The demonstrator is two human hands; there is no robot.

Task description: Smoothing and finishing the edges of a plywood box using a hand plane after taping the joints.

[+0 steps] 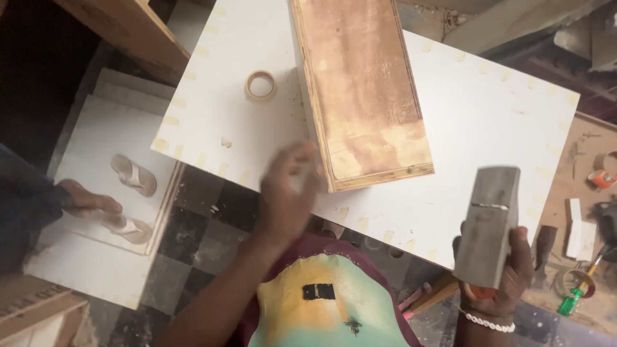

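1. Lying at far left on a white sheet on the floor: two sandals, with another person's foot resting in the nearer one.
2. Sitting on the white counter, near its left end: a tape roll, flat, well apart from both hands.
3. Hovering at the counter's near edge: the left hand, blurred, fingers curled, just beside the lower left corner of the box; cannot tell whether holding anything or whether touching the surface.
4. Resting on the counter, middle: a wooden box, brown bottom panel facing up, running from the far edge toward the near edge, slightly tilted clockwise.
5. Showing below the counter edge, centre: the person's own shirt, pale yellow and green.
6. Gripping a grey plane: the right hand, closed around its lower end, sole facing up, held upright over the counter's near right edge, clear of the box. Wearing a beaded bracelet on the wrist.
7. Lying at far right on a brown surface: a green-handled screwdriver and more tape rolls.
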